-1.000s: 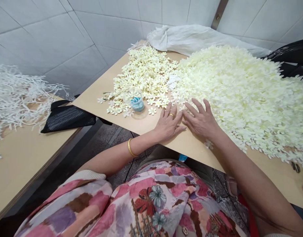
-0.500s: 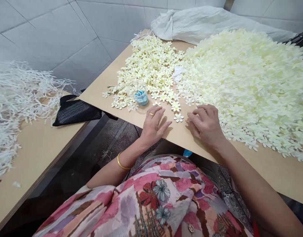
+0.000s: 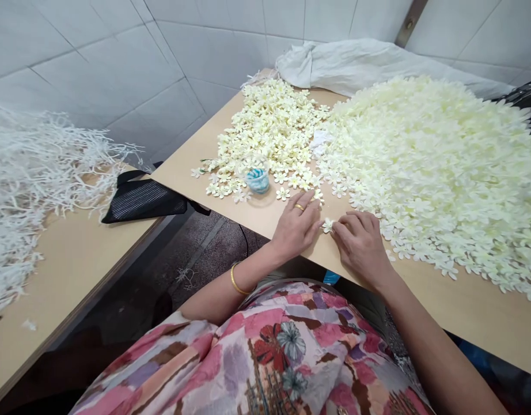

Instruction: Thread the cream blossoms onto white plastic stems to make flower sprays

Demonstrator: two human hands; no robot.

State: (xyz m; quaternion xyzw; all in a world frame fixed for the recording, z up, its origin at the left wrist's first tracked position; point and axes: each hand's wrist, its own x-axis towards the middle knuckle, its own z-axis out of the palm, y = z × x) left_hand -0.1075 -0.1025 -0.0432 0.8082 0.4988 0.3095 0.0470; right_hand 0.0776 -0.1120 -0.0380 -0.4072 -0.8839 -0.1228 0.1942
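A single cream artificial flower (image 3: 327, 225) lies at the table's front part, between my two hands. My right hand (image 3: 361, 245) has its fingers bent together, with thumb and fingertips pinched at the flower's right edge. My left hand (image 3: 295, 227), with a ring, lies palm down, fingers stretched out, and its thumb tip is close to the flower's left side. Its fingertips reach a loose flower (image 3: 318, 196) that they partly cover. Beyond my left hand stands a small clear cup (image 3: 257, 183) with blue-and-white stuff inside.
Behind the cup spreads a smaller flower heap (image 3: 269, 127); a much larger heap (image 3: 438, 173) covers the right. A white cloth-like sack (image 3: 343, 66) lies along the wall. On the left table are white stringy strands (image 3: 53, 167) and a black mesh bag (image 3: 147, 200).
My left hand has moved right, closer to my right hand. My right fingers have closed in on the front flower, which sat apart from both hands before. The view has tilted up slightly.
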